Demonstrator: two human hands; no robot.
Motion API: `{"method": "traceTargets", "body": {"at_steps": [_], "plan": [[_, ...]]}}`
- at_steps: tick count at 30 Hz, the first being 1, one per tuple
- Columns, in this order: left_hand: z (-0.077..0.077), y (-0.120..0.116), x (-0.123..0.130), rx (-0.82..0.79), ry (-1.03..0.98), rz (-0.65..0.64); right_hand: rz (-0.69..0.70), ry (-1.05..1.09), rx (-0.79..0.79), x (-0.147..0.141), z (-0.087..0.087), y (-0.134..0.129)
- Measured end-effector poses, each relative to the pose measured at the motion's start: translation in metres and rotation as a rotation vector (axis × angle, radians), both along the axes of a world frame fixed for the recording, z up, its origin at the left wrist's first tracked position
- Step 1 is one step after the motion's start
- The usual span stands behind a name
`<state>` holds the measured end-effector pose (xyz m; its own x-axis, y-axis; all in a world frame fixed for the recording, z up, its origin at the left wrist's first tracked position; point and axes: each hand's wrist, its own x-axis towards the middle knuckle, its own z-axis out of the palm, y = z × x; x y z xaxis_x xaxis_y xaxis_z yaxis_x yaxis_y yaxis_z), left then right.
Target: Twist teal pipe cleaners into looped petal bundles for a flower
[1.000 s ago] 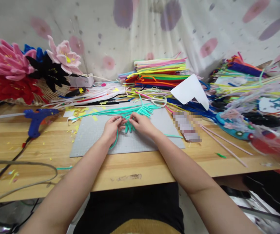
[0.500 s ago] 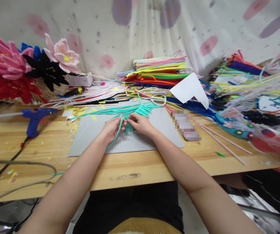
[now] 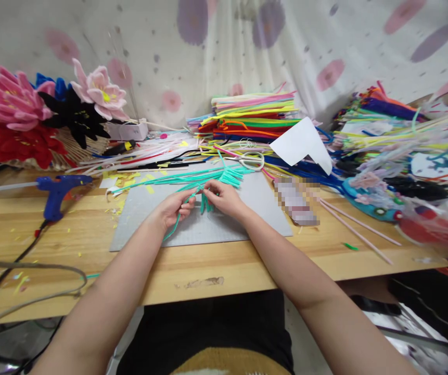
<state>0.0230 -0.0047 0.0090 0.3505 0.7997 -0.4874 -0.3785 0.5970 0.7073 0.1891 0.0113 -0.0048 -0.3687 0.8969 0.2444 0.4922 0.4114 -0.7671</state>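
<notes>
Over the grey board [image 3: 231, 229], my left hand [image 3: 180, 205] is closed on a thin turquoise pipe cleaner [image 3: 175, 228], whose free end curves down below the fingers. My right hand [image 3: 218, 197] pinches the same turquoise piece just to the right, its fingertips almost meeting those of my left. Short turquoise strands hang beneath the right fingertips. Behind the hands, long turquoise stems [image 3: 157, 180] lie across the board beside a pile of short folded turquoise pieces [image 3: 231, 176]. White-handled scissors [image 3: 252, 161] rest just beyond the pile.
A blue glue gun [image 3: 54, 198] with a cable lies at the left, below fuzzy flowers [image 3: 13, 99]. Bundles of coloured pipe cleaners [image 3: 255, 117] and a white paper piece [image 3: 304, 146] are at the back. A pixelated object [image 3: 297, 202] and pink sticks [image 3: 356, 229] lie right.
My left hand has shifted slightly left and turned, and the turquoise pipe cleaner now slopes more between the hands. My right hand has barely moved. The view has shifted slightly.
</notes>
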Motion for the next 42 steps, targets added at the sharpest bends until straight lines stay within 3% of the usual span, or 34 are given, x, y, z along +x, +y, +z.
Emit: {"method": "traceTargets", "body": {"at_steps": [6,12,22,27,36,42], "plan": [[-0.005,-0.003,0.009,0.248,0.076,0.153,-0.214,0.11,0.168,0.004,0.011,-0.002],[-0.013,0.0,0.013,0.279,-0.057,0.218,-0.009,-0.131,0.145,0.0,0.007,-0.006],[-0.009,0.0,0.011,0.2,-0.01,0.256,-0.015,-0.101,0.104,-0.004,-0.004,0.001],[-0.008,-0.002,0.011,0.241,0.012,0.251,-0.067,-0.062,0.113,-0.01,-0.003,0.001],[-0.006,-0.006,0.011,0.276,0.102,0.216,-0.019,-0.058,0.107,-0.011,-0.002,0.002],[-0.008,-0.007,0.015,0.403,0.224,0.252,-0.002,-0.02,0.114,-0.012,-0.001,0.001]]}}
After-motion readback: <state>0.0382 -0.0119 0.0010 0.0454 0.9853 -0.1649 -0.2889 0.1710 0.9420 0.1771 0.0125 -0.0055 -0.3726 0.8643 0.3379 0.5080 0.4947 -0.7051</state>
